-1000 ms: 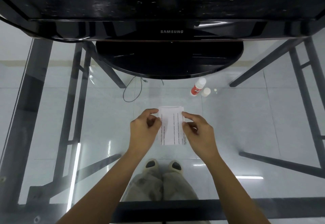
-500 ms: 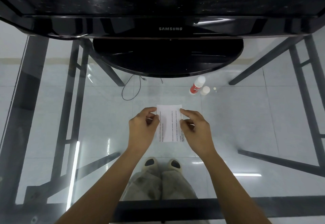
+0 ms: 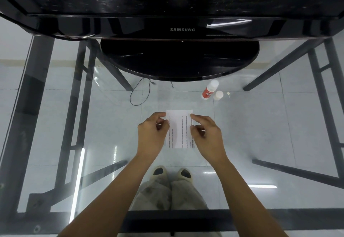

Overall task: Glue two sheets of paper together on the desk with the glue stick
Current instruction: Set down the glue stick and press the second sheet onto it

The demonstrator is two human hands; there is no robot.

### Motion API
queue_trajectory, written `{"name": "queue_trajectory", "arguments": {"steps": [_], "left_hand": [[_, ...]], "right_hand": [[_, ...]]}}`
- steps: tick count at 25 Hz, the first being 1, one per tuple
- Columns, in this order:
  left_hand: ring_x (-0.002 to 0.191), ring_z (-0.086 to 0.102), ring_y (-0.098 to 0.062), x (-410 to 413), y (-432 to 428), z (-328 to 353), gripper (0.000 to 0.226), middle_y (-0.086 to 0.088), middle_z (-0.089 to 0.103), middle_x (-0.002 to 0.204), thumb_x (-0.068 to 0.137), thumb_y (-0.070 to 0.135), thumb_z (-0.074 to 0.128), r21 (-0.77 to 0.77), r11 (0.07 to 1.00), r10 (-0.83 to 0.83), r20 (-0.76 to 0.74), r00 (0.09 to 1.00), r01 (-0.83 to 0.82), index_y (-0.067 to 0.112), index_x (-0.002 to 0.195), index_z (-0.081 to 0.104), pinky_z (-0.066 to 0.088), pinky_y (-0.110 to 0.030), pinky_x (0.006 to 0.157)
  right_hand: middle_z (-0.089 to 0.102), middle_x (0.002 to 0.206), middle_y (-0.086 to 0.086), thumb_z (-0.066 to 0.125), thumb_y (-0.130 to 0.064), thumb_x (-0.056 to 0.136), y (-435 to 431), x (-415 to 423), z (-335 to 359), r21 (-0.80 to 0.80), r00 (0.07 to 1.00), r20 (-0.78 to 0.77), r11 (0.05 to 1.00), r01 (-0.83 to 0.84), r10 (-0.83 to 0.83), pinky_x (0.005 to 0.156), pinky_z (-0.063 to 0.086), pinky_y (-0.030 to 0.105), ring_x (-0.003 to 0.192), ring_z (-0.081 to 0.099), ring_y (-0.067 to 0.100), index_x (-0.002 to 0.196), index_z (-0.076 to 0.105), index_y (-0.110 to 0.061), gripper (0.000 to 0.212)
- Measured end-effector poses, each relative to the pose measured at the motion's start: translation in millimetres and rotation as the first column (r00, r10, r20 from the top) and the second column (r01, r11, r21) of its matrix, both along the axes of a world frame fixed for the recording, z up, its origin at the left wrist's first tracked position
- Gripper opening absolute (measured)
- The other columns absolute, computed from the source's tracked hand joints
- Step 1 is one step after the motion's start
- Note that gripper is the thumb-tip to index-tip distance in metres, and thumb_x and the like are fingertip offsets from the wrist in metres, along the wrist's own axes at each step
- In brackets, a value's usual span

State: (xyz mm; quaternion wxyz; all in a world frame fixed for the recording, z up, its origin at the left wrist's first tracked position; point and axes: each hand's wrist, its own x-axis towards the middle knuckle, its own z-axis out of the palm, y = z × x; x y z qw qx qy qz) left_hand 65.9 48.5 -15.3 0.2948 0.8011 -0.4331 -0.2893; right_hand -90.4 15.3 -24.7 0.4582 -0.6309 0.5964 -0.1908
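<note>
A small white printed paper (image 3: 179,128) lies flat on the glass desk (image 3: 260,125) in the middle; whether it is one sheet or two stacked I cannot tell. My left hand (image 3: 151,134) pinches its upper left edge between thumb and forefinger. My right hand (image 3: 206,136) pinches the upper right edge the same way. The glue stick (image 3: 209,91), white with a red label, lies uncapped behind and to the right of the paper. Its white cap (image 3: 218,95) stands beside it.
A black Samsung monitor (image 3: 182,22) on a round stand (image 3: 178,60) fills the back of the desk. A thin black cable (image 3: 139,95) loops left of the stand. Black desk legs, my trousers and shoes show through the glass.
Both hands and the paper have shifted slightly away from me, toward the monitor. The grip on the paper's upper edges is unchanged. The glue stick and cap have not moved.
</note>
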Motion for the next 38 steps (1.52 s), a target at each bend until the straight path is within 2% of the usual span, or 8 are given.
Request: {"name": "queue_trajectory", "arguments": {"steps": [5, 9, 12, 17, 25, 29, 33, 38], "left_hand": [[0.064, 0.057, -0.009, -2, -2, 1, 0.025, -0.010, 0.072, 0.100, 0.090, 0.018, 0.058, 0.034, 0.999, 0.004, 0.037, 0.999, -0.005, 0.011, 0.113, 0.062, 0.041, -0.001, 0.052], [0.068, 0.067, -0.019, -7, -3, 3, 0.026, -0.010, 0.072, 0.102, 0.090, 0.018, 0.058, 0.035, 0.999, -0.011, 0.081, 0.997, 0.008, 0.009, 0.114, 0.062, 0.038, -0.001, 0.049], [0.072, 0.068, -0.022, -11, -5, 3, 0.028, -0.010, 0.072, 0.099, 0.089, 0.018, 0.059, 0.049, 0.999, -0.021, 0.132, 0.991, 0.015, 0.008, 0.115, 0.061, 0.038, -0.005, 0.057], [0.077, 0.066, -0.025, -17, -7, 5, 0.029, -0.013, 0.070, 0.094, 0.088, 0.013, 0.059, 0.062, 0.997, -0.061, 0.210, 0.976, 0.049, 0.004, 0.116, 0.059, 0.039, -0.020, 0.064], [0.067, 0.060, -0.027, -14, -9, 9, 0.032, -0.017, 0.062, 0.086, 0.092, 0.010, 0.051, 0.108, 0.973, -0.225, 0.266, 0.937, 0.202, 0.010, 0.124, 0.057, 0.041, -0.024, 0.058], [0.065, 0.049, -0.024, -9, -16, 12, 0.035, -0.013, 0.052, 0.076, 0.093, 0.009, 0.047, 0.199, 0.941, -0.324, 0.287, 0.902, 0.274, 0.010, 0.127, 0.054, 0.036, -0.027, 0.056], [0.065, 0.048, -0.023, -5, -24, 11, 0.037, -0.008, 0.046, 0.063, 0.091, 0.007, 0.046, 0.255, 0.920, -0.352, 0.210, 0.912, 0.297, 0.008, 0.126, 0.055, 0.037, -0.028, 0.056], [0.078, 0.061, -0.028, -1, -27, 11, 0.035, -0.016, 0.065, 0.081, 0.091, 0.010, 0.048, 0.271, 0.914, -0.345, 0.122, 0.931, 0.303, 0.008, 0.125, 0.056, 0.044, -0.029, 0.062]], "right_hand": [[0.055, 0.124, 0.001, 0.057, -0.017, 0.090, 0, 1, -1, -0.033, 1.000, -0.023, 0.999, -0.016, 0.015, 0.066, 0.043, -0.001, 0.072, 0.053, -0.003, 0.123, 0.055, -0.019, 0.033], [0.054, 0.126, 0.003, 0.056, -0.015, 0.090, 0, 2, 0, -0.062, 0.997, -0.063, 0.997, -0.037, 0.033, 0.066, 0.041, -0.003, 0.071, 0.052, 0.002, 0.124, 0.055, -0.016, 0.034], [0.052, 0.127, 0.007, 0.055, -0.013, 0.091, -1, 4, 3, -0.090, 0.992, -0.105, 0.993, -0.078, 0.068, 0.072, 0.039, -0.004, 0.077, 0.055, 0.009, 0.125, 0.055, -0.012, 0.034], [0.050, 0.125, 0.011, 0.055, -0.006, 0.089, -4, 6, 10, -0.115, 0.979, -0.158, 0.982, -0.147, 0.128, 0.092, 0.045, 0.021, 0.095, 0.063, 0.024, 0.125, 0.055, -0.007, 0.036], [0.034, 0.139, 0.006, 0.057, -0.014, 0.090, -9, 7, 16, -0.026, 0.931, -0.281, 0.968, -0.251, 0.234, 0.093, 0.044, 0.021, 0.091, 0.063, 0.022, 0.131, 0.049, -0.008, 0.042], [0.038, 0.138, 0.006, 0.056, -0.016, 0.090, -11, 9, 21, -0.052, 0.877, -0.358, 0.931, -0.362, 0.321, 0.093, 0.046, 0.026, 0.099, 0.060, 0.023, 0.130, 0.047, -0.009, 0.042], [0.041, 0.144, 0.000, 0.054, -0.024, 0.089, -15, 9, 20, -0.128, 0.727, -0.555, 0.821, -0.556, 0.405, 0.106, 0.032, 0.035, 0.126, 0.042, 0.024, 0.136, 0.040, -0.020, 0.049], [0.012, 0.156, -0.006, 0.036, -0.027, 0.096, -28, 2, 16, -0.035, 0.461, -0.673, 0.598, -0.801, 0.579, 0.115, 0.003, 0.043, 0.144, 0.008, 0.018, 0.147, 0.011, -0.025, 0.056]]}}
